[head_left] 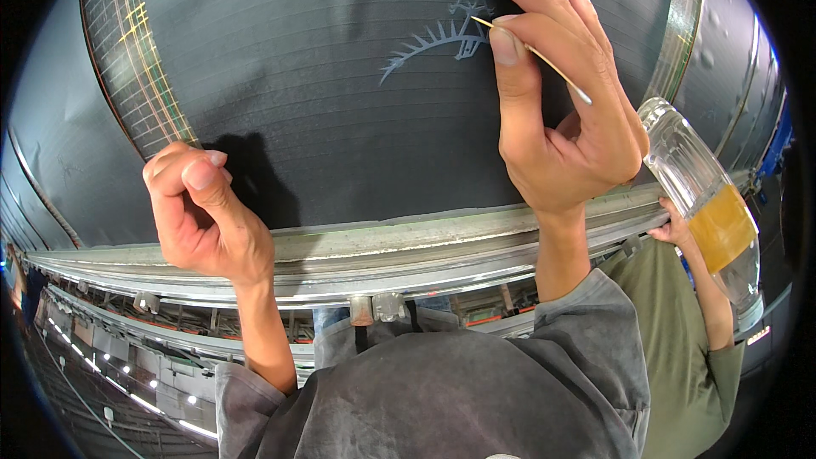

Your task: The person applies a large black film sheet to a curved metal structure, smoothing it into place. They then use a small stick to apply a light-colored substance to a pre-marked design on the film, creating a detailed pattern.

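Note:
My right hand (565, 102) pinches a thin cotton swab (552, 72) between thumb and forefinger, the other fingers raised. Its white cotton end points down toward my palm. The bare, pointed end reaches the pale printed design (438, 38) on a dark grey, ribbed sheet (340, 136). Part of that spiky, curved design is hidden behind my thumb and fingers. Over the sheet's near left part, my left hand (200, 212) is closed in a loose fist, thumb against the curled forefinger, with nothing showing in it. It casts a shadow on the sheet.
A clear container of amber liquid (722, 221) is at the right, close to another person's hand (671, 223). Metal rails (408, 263) run along the sheet's near edge. Gridded strips with coloured lines (140, 42) border the sheet on both sides.

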Demonstrator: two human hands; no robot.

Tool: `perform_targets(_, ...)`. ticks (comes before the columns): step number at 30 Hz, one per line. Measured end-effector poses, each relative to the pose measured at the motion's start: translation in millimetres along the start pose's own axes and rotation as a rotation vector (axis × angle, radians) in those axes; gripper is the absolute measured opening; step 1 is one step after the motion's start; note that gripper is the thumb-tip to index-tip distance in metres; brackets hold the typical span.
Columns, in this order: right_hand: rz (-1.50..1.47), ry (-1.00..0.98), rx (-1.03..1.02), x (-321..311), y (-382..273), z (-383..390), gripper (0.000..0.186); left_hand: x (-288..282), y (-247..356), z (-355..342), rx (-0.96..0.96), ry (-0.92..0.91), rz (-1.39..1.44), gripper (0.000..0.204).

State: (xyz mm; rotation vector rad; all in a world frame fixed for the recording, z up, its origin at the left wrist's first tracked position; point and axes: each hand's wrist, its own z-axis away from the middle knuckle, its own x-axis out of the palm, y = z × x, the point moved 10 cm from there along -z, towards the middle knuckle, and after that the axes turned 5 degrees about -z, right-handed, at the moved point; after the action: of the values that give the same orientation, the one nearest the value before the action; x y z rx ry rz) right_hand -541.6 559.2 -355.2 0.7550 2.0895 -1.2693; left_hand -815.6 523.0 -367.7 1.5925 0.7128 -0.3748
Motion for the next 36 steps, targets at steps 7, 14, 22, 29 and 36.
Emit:
perform_targets(7, 0.067, -0.04, 0.08, 4, -18, -10, 0.014, 0, -1, 0, 0.002, 0.001, -0.005, 0.024)
perform_targets(14, -0.049, 0.035, 0.115, 2, -10, -3, 0.014, 2, 1, 0, 0.003, -0.009, -0.008, 0.024)
perform_targets(22, -0.096, 0.056, 0.14, 3, -6, -1, 0.013, 0, -1, 0, 0.007, -0.014, -0.022, 0.025)
perform_targets(29, -0.11, 0.068, 0.155, 2, -4, 1, 0.013, 1, -1, 0, 0.01, -0.018, -0.018, 0.025)
perform_targets(36, -0.127, 0.074, 0.163, 2, -4, 2, 0.013, 1, -1, 0, 0.006, -0.019, -0.02, 0.025)
